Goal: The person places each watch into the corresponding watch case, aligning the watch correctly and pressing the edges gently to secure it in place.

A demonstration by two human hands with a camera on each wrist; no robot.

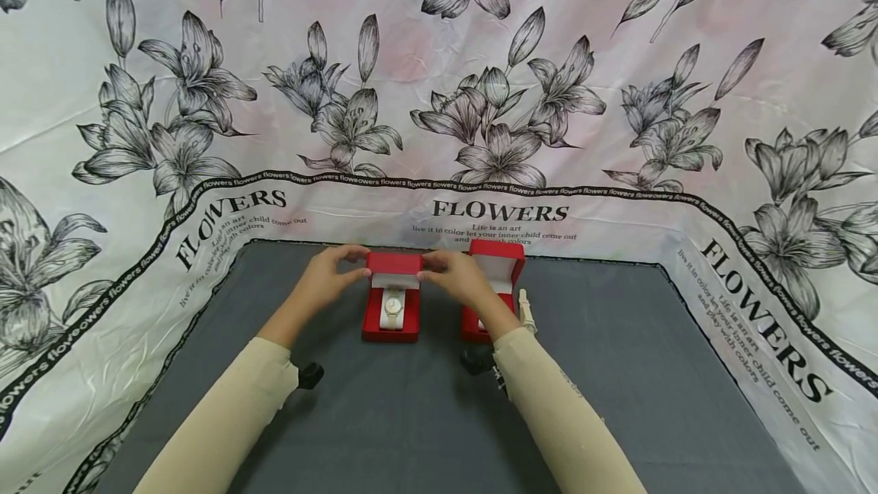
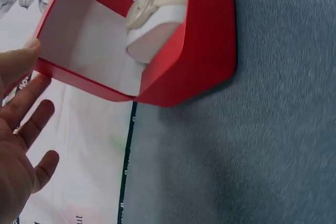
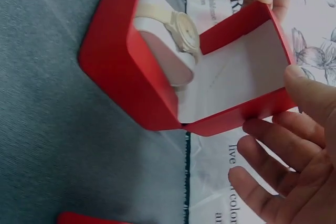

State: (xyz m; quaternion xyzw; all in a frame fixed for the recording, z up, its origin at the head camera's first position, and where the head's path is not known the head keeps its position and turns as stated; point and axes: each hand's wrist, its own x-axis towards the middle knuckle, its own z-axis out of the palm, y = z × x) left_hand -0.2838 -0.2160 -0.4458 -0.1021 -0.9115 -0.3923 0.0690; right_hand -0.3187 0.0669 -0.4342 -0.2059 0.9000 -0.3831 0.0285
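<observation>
A red watch box [image 1: 391,336] stands on the grey cloth with its hinged lid [image 1: 395,264] raised. Inside, a cream wristwatch [image 1: 393,306] is wrapped round a white cushion [image 2: 152,43]. My left hand [image 1: 332,279] pinches the lid's left corner between thumb and fingers. At the opposite corner my right hand [image 1: 456,277] pinches the lid too, thumb on the front edge and fingers behind. The right wrist view shows the lid's white lining [image 3: 236,72] and the watch face turned toward it.
A second red box [image 1: 498,250] stands with its lid up to the right, partly hidden behind my right forearm. A cream watch strap [image 1: 525,309] shows just beside it. Flower-printed white cloth [image 1: 384,212] borders the grey surface [image 1: 411,418] at the back and sides.
</observation>
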